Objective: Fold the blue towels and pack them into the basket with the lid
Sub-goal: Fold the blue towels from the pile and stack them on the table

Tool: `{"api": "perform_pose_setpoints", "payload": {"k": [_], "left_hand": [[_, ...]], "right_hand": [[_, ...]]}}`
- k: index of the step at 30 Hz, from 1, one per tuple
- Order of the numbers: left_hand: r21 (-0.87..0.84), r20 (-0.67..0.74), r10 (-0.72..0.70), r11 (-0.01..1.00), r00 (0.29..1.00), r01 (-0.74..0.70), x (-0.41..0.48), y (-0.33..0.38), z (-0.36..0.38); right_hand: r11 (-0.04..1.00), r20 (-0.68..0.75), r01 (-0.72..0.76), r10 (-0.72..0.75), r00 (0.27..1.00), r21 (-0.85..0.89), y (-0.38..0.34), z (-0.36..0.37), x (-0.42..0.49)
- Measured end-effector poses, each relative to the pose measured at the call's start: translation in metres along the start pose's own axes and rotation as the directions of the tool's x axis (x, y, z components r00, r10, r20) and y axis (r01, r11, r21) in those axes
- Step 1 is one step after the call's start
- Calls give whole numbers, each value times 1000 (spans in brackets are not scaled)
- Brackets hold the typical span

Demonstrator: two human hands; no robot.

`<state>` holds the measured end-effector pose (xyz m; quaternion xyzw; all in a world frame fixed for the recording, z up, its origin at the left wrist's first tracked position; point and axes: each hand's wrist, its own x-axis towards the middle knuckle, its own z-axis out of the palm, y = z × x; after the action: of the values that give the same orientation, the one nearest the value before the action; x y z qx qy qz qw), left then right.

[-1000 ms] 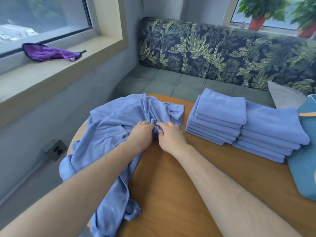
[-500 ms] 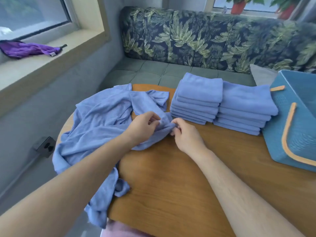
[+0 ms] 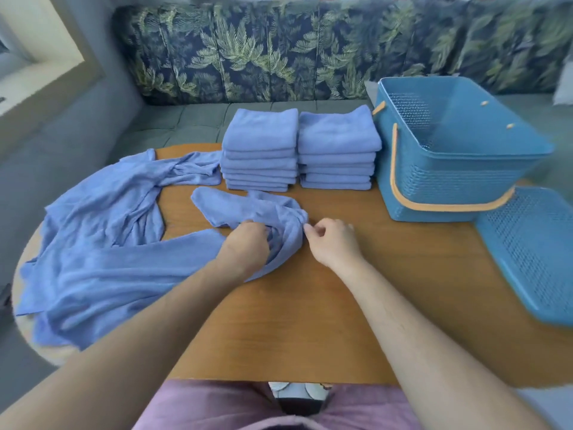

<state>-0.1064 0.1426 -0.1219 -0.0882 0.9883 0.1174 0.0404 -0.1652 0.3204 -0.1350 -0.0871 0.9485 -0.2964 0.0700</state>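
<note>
My left hand (image 3: 246,243) and right hand (image 3: 331,240) both pinch the crumpled towel (image 3: 248,209) mid-table (image 3: 310,321) — its long axis runs back-left from my fingers. Bare wood lies toward me; folded stacks (image 3: 297,150) and open basket (image 3: 449,169) crowd the far edge.

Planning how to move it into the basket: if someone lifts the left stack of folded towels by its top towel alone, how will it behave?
Probably only the top layer rises: the left stack is separate folded towels. Likely soft and saggy, like the crumpled towel nearby. Supporting it underneath seems safer.
</note>
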Motion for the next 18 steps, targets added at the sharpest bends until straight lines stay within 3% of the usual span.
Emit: {"api": "perform_pose_setpoints", "payload": {"k": [3,5,8,11,13,16,18], "left_hand": [[244,47,-13,970,999,1,-4,-5,-2],[269,-39,-47,962,998,56,-5,-10,2],[85,-198,-205,971,958,226,-16,-19,2],[-36,-158,-356,934,921,355,-20,-36,0],[-69,-126,-303,953,945,296,-21,-45,-1],[-143,-215,-226,970,950,198,-21,-45,-5],[-371,-219,-265,913,939,171,-21,-42,-16]], "right_hand": [[998,67,30,-26,997,-61,-4,9,-13],[996,71,69,-65,995,-56,-12,15,-17],[997,46,73,-74,996,24,-21,27,-21],[955,15,4,-8,1000,296,-27,24,-26],[902,26,-50,43,999,430,-30,19,-28],[755,99,-153,116,988,638,-32,19,-27],[664,127,-188,139,982,724,-32,13,-25]]}}
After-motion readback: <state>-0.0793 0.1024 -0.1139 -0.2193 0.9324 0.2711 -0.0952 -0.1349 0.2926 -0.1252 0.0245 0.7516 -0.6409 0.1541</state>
